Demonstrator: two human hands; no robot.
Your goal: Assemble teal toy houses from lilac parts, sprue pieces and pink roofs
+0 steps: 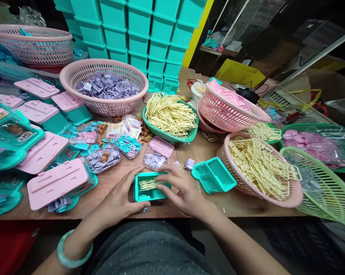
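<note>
A small teal plastic box (136, 191) stands open side up in front of me on the wooden table. My left hand (125, 194) is closed around its left end, thumb along the near side. Over the right end of the box, my right hand (180, 189) reaches in with bent fingers at the cream plastic frame pieces (148, 185) lying inside; its fingertips partly cover them. To the right lies another teal box (214, 175), tilted. Just beyond are a small purple part (189, 164), a pink lid (161, 147) and a clear tray of lilac parts (155, 159).
Cream frames fill a green basket (149, 130) and a pink basket (295, 193). A larger pink basket (103, 103) holds purple parts. Pink-lidded boxes (57, 183) crowd the left. Teal boxes (138, 42) are stacked behind. The table edge (241, 217) is close to my body.
</note>
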